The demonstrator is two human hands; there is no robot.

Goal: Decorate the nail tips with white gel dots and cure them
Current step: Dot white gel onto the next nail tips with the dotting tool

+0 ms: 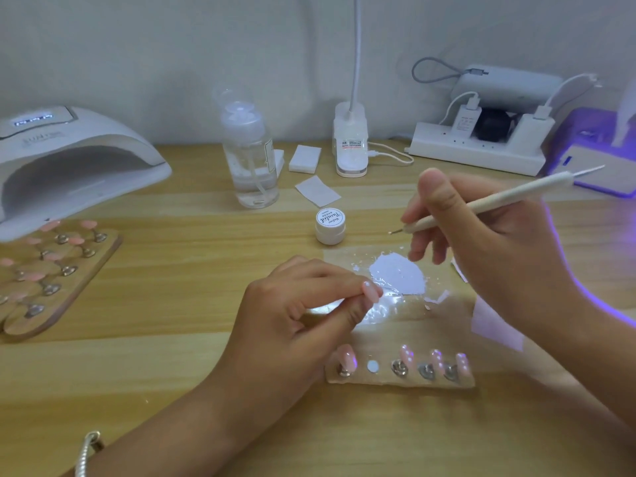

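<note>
While left hand (292,315) pinches nail tip (371,291), right hand (481,246) grips pen (509,195) (well apart)

two bare forearms, no sleeves; a pale beaded bracelet (90,451) circles the left wrist.

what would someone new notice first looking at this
The two hands in the middle stand out: the left hand pinches a pink nail tip while the right hand holds a thin dotting tool near a bright white gel puddle. In front of them a small strip carries four more tips, one spot bare. A big white nail lamp sits far left, and a device glows purple at the right edge.
</note>
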